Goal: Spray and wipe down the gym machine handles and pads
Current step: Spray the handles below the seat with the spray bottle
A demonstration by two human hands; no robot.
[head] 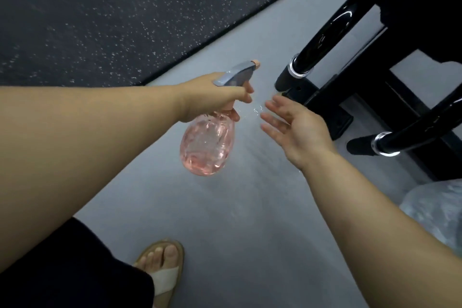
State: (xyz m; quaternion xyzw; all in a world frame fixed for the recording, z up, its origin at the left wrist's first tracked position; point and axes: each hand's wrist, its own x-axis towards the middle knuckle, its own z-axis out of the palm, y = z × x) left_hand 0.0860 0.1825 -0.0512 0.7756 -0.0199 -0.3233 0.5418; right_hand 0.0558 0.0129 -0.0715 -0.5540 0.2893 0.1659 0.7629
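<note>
Head cam: my L hand (212, 97) grips the spray bottle (207, 142) at the neck. The fingers are curled round it under the grey trigger head, and the thumb is on the near side. The bottle is clear pink w/ pink liquid low in the belly. It hangs below my fist in mid-air over the grey floor (237, 220), w/ the peach nozzle tip pointing up and away to the right. My R hand (295, 130) holds nothing: palm turned toward the bottle, fingers straight and spread, just beside it but not touching. Past my R fingertips is the machine's upper handle (285, 77), a black foam grip w/ a chrome ring on a glossy black tube. The lower handle (360, 146), same build, sits right of my R wrist. Both are apart from my hands. A speckled black rubber mat (112, 15) lies top left and a clear plastic bag (437, 212) is at the right edge. My sandalled foot (162, 265) is at the bottom.
</note>
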